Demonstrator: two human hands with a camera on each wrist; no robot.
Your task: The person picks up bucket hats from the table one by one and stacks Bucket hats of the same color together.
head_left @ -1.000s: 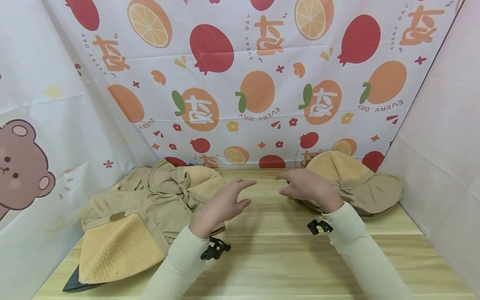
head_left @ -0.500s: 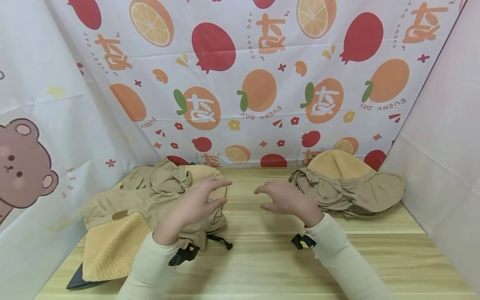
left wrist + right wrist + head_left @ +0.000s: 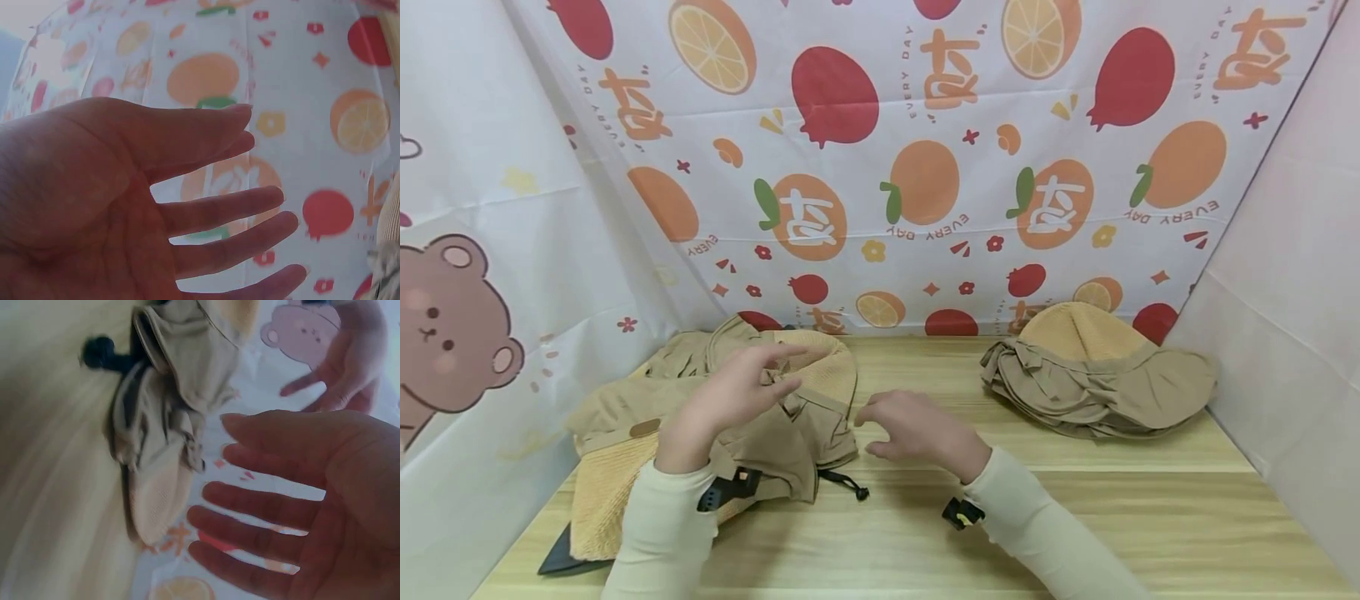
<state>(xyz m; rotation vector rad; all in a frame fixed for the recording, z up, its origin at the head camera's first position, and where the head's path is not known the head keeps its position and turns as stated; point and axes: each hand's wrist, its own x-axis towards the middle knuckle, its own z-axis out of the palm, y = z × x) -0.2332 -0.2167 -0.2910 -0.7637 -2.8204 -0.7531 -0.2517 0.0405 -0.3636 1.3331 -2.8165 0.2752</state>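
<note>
Sun hats with khaki cloth and yellow woven crowns lie in an overlapping pile [image 3: 820, 429] at the table's left. My left hand [image 3: 730, 404] hovers over this pile, fingers extended and holding nothing; the left wrist view shows its palm [image 3: 81, 181] bare. Just right of the pile, my right hand [image 3: 921, 433] hangs above the table with nothing in it, its fingers spread in the right wrist view. Another hat [image 3: 1112, 392], crown up with a folded khaki brim, sits at the back right, apart from both hands. My left hand hides part of the pile.
A black cord with a toggle [image 3: 850, 483] trails from the pile onto the wooden table [image 3: 880, 542]. Beneath the front left hat a dark brim [image 3: 568, 558] sticks out. A fruit-print cloth [image 3: 887, 100] hangs behind, and white side walls [image 3: 1300, 333] flank the table.
Both hands have moved left. The left hand has passed further over the pile, while the right hand has drawn away from the right-hand hat. The hats stay where they were.
</note>
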